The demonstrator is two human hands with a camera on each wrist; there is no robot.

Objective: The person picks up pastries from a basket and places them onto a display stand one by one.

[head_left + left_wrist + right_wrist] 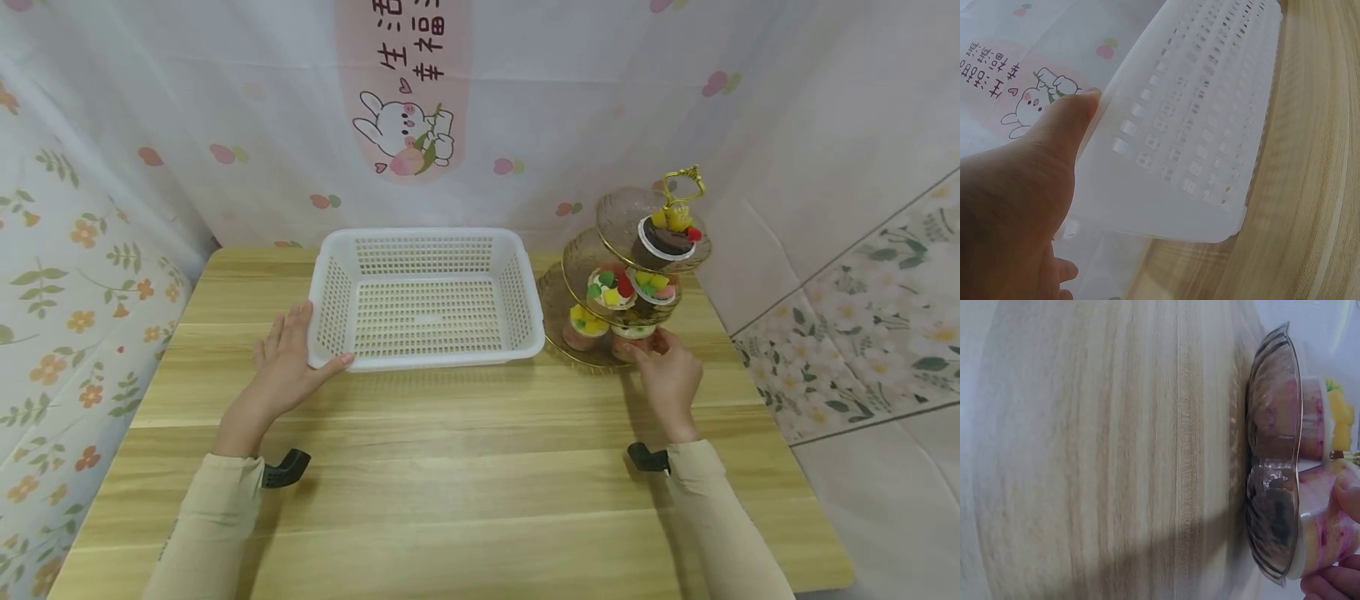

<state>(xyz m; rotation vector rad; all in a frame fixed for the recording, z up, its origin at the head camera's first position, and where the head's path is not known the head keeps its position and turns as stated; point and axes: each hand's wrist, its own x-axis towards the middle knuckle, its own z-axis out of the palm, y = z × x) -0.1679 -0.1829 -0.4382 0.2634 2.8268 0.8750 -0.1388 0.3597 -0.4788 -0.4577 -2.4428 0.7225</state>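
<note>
My left hand (285,362) rests against the near left corner of a white plastic basket (427,362), its fingers straight along the side and the thumb by the front rim. In the left wrist view the thumb (1072,115) touches the rim of the basket (1154,206). On the right, my right hand (672,375) pinches a cake cup (1322,531) with pink and yellow layers on the bottom tier of a three-tier cake stand (553,312). Another cake cup (583,327) with yellow topping stands beside it on that tier.
More cake cups sit higher on the stand: one with a chocolate top (663,242) on the upper tier, and fruit-topped ones (611,287) in the middle. A gold handle (682,179) crowns the stand. Curtains (562,108) border the wooden table (450,483).
</note>
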